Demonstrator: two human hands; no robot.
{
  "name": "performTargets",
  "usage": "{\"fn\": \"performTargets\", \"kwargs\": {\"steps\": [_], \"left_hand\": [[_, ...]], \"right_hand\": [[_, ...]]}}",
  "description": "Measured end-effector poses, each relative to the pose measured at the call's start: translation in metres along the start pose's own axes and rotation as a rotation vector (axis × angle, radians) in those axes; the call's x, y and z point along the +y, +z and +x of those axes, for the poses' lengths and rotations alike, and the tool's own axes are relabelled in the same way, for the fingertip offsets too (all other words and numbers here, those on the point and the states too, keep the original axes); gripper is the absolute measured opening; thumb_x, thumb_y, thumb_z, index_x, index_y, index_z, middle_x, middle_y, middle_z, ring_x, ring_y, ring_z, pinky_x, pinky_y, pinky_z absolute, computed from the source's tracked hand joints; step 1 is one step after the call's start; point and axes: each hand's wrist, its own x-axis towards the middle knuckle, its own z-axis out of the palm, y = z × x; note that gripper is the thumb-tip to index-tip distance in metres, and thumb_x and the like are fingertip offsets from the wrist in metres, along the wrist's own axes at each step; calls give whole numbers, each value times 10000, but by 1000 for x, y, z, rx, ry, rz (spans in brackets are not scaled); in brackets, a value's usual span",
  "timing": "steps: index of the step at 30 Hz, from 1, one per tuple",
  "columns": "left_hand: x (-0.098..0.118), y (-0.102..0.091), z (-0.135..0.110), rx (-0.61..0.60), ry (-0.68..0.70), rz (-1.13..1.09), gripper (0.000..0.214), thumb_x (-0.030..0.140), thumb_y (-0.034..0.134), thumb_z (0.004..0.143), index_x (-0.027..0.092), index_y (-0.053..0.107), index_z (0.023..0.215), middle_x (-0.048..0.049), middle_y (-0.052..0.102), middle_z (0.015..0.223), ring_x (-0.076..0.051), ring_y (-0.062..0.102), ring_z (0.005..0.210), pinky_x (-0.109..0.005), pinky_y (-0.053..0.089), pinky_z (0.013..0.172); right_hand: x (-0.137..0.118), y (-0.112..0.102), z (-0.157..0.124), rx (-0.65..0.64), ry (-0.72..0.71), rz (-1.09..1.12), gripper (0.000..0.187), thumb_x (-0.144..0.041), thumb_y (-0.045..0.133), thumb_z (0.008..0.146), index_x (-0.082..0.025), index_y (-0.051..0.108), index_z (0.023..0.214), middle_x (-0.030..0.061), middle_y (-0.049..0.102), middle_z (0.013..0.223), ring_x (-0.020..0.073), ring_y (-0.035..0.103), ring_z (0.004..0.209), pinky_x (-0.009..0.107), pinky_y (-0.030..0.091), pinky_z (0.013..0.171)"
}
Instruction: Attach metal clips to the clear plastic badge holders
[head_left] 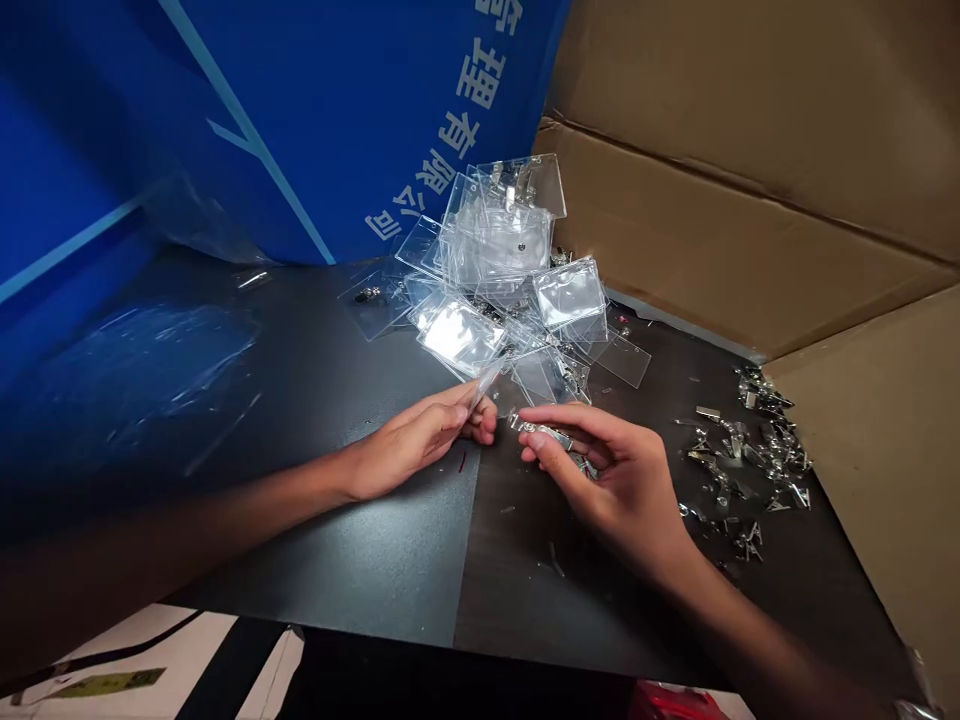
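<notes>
My left hand [420,440] pinches a clear plastic badge holder [485,385], seen nearly edge-on, between thumb and fingers. Close by on the right, my right hand [607,460] grips a shiny metal badge clip [547,435] between thumb and fingertips. More metal shows under its curled fingers, partly hidden. The clip's near end points at the badge holder, and a small gap seems to separate them. Just beyond both hands lies a heap of clear badge holders [499,250], some with metal clips on them.
Loose metal clips [750,450] are scattered at the table's right side. A clear plastic bag [150,370] lies on the left of the dark table [375,560]. Cardboard [675,220] walls the right and back; a blue panel with white characters [300,120] stands behind.
</notes>
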Motion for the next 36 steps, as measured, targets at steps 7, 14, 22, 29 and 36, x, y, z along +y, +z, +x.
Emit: {"fn": "performTargets", "kwargs": {"steps": [7,14,22,29,36], "left_hand": [[-3,10,-6,64,50,82,549,335,607,1010,233,554,1547,-76,662,1178,-283,636,1185,-475,436,1159],[-5,15,-6,144,74,146,462,294,783,949,262,506,1316,9,546,1012,-181,578,921,-334,489,841],[-10,13,-7,103,65,101,458,405,823,983,261,502,1276,-10,510,1106,-168,547,934,-346,477,830],[-6,17,-8,115,59,116,451,391,823,978,266,501,1268,6,504,1062,-162,549,916,-342,478,834],[2,25,-10,163,73,256,436,328,801,948,248,501,1254,35,501,961,-174,556,914,-381,476,914]], "right_hand": [[-7,-1,-5,-4,-185,-163,425,-123,624,1042,-313,851,1348,24,831,998,185,751,828,367,634,761],[-8,1,-6,-23,-156,-208,209,-190,699,1037,-278,880,1093,45,784,943,194,729,821,340,603,728],[-7,2,-6,34,-77,-248,103,-249,716,1030,-233,816,1015,37,809,916,198,731,799,333,587,709],[-7,0,-6,-42,-55,-174,102,-274,736,1042,-241,822,998,38,813,934,204,733,833,344,591,749],[-2,2,-6,-26,-65,-17,169,-181,811,994,-292,897,1089,34,850,1006,196,767,887,341,634,775]]}}
